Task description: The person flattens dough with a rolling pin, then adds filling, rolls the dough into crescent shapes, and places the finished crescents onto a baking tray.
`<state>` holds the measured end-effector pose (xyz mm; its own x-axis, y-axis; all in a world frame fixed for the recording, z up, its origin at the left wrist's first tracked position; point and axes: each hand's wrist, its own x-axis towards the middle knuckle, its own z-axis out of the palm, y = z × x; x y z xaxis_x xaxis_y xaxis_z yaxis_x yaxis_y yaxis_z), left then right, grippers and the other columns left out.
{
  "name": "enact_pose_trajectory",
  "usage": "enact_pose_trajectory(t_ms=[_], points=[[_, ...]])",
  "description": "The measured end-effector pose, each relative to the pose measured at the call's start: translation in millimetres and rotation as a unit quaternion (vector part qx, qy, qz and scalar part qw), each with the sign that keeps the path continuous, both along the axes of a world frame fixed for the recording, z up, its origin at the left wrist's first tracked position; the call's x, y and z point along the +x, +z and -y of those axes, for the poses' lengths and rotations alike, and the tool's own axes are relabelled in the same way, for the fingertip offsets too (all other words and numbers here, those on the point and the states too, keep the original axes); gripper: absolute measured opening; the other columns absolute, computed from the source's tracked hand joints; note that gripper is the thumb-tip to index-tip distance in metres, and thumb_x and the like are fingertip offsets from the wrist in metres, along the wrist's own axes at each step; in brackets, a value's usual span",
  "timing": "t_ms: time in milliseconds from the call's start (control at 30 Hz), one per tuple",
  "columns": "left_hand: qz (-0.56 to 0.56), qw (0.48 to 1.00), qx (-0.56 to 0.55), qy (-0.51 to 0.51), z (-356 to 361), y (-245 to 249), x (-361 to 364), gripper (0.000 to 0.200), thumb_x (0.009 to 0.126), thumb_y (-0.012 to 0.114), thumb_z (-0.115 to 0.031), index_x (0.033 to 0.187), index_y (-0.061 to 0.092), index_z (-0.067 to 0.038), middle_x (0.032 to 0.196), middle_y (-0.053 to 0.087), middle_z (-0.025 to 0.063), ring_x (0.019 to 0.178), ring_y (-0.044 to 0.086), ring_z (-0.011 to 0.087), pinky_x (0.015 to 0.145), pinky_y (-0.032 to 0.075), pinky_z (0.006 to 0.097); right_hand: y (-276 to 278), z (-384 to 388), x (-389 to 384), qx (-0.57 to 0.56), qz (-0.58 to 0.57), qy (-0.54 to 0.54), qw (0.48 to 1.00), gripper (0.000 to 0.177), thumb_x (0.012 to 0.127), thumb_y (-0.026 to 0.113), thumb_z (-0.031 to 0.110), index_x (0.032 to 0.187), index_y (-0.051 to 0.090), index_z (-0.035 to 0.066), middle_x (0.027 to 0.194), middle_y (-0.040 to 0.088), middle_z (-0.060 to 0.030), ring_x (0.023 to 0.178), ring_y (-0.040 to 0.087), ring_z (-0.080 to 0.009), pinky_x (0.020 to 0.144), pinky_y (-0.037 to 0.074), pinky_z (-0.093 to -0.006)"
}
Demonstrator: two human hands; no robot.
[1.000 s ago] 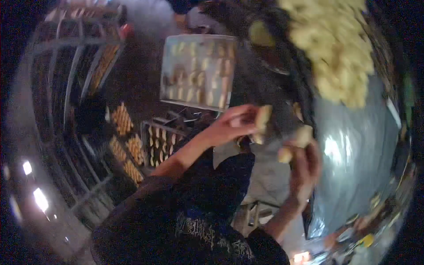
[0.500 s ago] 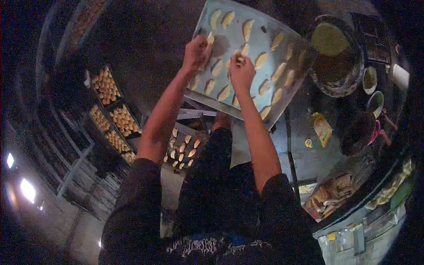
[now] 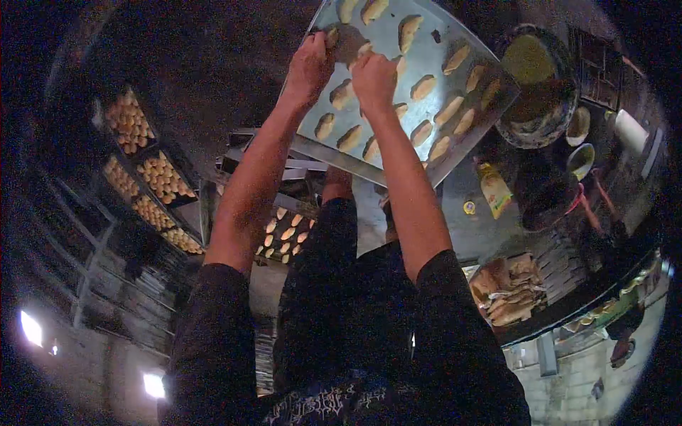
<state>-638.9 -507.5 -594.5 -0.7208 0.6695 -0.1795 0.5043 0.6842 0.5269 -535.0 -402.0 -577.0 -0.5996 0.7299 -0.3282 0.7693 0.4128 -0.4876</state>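
Note:
A metal tray (image 3: 430,58) lies in front of me, set with spaced rows of pale half-moon pastries (image 3: 423,86). My left hand (image 3: 310,69) is closed at the tray's left side, its fingertips around one pastry (image 3: 332,37). Close by, my right hand (image 3: 375,79) is over the tray, knuckles up and fingers closed. A pale pastry tip (image 3: 364,50) shows at those fingertips; the rest is hidden by the hand. A small dark piece (image 3: 436,35) lies among the pastries.
Trays of rounded golden pieces (image 3: 165,176) are at left, and another tray of pastries (image 3: 285,234) sits low by my leg. At right are a large round basin (image 3: 538,131), a yellow packet (image 3: 494,189) and a bowl (image 3: 581,161). Brown cardboard-like scraps (image 3: 508,284) lie lower right.
Both hands have moved up across the tray, the right one also slightly left. The left hand's pastry has gone from raised upright to low at the tray's edge. The view has shifted a little.

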Motion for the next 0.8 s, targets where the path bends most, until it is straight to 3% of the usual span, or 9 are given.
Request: enact_pose_trajectory(t_ms=[100, 200, 300, 400, 500, 600, 700, 800], points=[[-0.012, 1.000, 0.001, 0.007, 1, 17, 3, 0.019, 0.092, 0.058, -0.019, 0.104, 0.056, -0.004, 0.096, 0.064, 0.0224, 0.091, 0.064, 0.0437, 0.075, 0.053, 0.0518, 6, -19, 0, -0.031, -0.044, -0.015, 0.998, 0.031, 0.085, 0.066, 0.029, 0.077, 0.073, 0.000, 0.072, 0.068, -0.0254, 0.074, 0.069, -0.0429, 0.070, 0.054, -0.0497], [-0.025, 0.999, -0.010, 0.017, -3, 19, 6, 0.021, 0.090, 0.060, -0.020, 0.104, 0.056, -0.005, 0.096, 0.064, 0.0205, 0.090, 0.065, 0.0421, 0.074, 0.053, 0.0517, -14, -35, 4, 0.039, 0.016, 0.026, 0.999, 0.036, 0.084, 0.067, 0.032, 0.074, 0.073, -0.001, 0.070, 0.067, -0.0245, 0.075, 0.069, -0.0429, 0.072, 0.056, -0.0482], [-0.063, 0.997, 0.010, 0.037, -3, 11, 13, 0.026, 0.087, 0.063, -0.022, 0.106, 0.056, -0.006, 0.096, 0.064, 0.0182, 0.090, 0.066, 0.0394, 0.074, 0.054, 0.0500, 4, -61, -13, 0.002, -0.084, 0.023, 0.996, 0.037, 0.084, 0.068, 0.035, 0.081, 0.074, -0.001, 0.079, 0.070, -0.0236, 0.077, 0.069, -0.0422, 0.075, 0.056, -0.0467], [-0.068, 0.996, 0.008, 0.052, 3, 14, 22, 0.036, 0.085, 0.065, -0.024, 0.114, 0.056, -0.005, 0.100, 0.065, 0.0162, 0.091, 0.067, 0.0370, 0.075, 0.055, 0.0475, -25, -79, -36, 0.156, -0.071, 0.042, 0.984, 0.036, 0.086, 0.067, 0.033, 0.096, 0.073, -0.001, 0.090, 0.072, -0.0217, 0.081, 0.071, -0.0358, 0.077, 0.056, -0.0431], [-0.037, 0.997, 0.004, 0.067, 0, 35, 25, 0.045, 0.085, 0.066, -0.025, 0.123, 0.055, -0.004, 0.109, 0.065, 0.0150, 0.093, 0.067, 0.0360, 0.077, 0.055, 0.0464, -21, -85, -69, -0.070, 0.005, -0.022, 0.997, 0.039, 0.089, 0.072, 0.029, 0.101, 0.065, -0.007, 0.093, 0.066, -0.0244, 0.089, 0.065, -0.0394, 0.081, 0.052, -0.0516], [-0.024, 0.997, 0.000, 0.070, -2, 50, 27, 0.050, 0.085, 0.065, -0.025, 0.129, 0.054, -0.005, 0.116, 0.065, 0.0150, 0.094, 0.067, 0.0361, 0.078, 0.055, 0.0463, -26, -85, -80, -0.053, -0.011, -0.059, 0.997, 0.036, 0.089, 0.072, 0.027, 0.095, 0.065, -0.008, 0.090, 0.066, -0.0249, 0.089, 0.065, -0.0409, 0.078, 0.053, -0.0488], [-0.022, 0.997, 0.015, 0.071, -3, 60, 31, 0.048, 0.085, 0.064, -0.025, 0.128, 0.055, -0.007, 0.119, 0.065, 0.0158, 0.096, 0.066, 0.0369, 0.080, 0.055, 0.0467, 17, -84, -83, -0.119, 0.009, -0.098, 0.988, 0.035, 0.089, 0.072, 0.026, 0.095, 0.066, -0.008, 0.091, 0.066, -0.0241, 0.089, 0.065, -0.0413, 0.077, 0.053, -0.0472], [0.001, 0.997, 0.043, 0.065, -4, 54, 33, 0.044, 0.084, 0.065, -0.025, 0.125, 0.058, -0.009, 0.119, 0.064, 0.0166, 0.098, 0.065, 0.0379, 0.082, 0.054, 0.0468, -29, -79, -60, -0.006, 0.022, -0.030, 0.999, 0.037, 0.088, 0.073, 0.027, 0.095, 0.066, -0.008, 0.090, 0.067, -0.0238, 0.088, 0.065, -0.0411, 0.075, 0.053, -0.0489]])
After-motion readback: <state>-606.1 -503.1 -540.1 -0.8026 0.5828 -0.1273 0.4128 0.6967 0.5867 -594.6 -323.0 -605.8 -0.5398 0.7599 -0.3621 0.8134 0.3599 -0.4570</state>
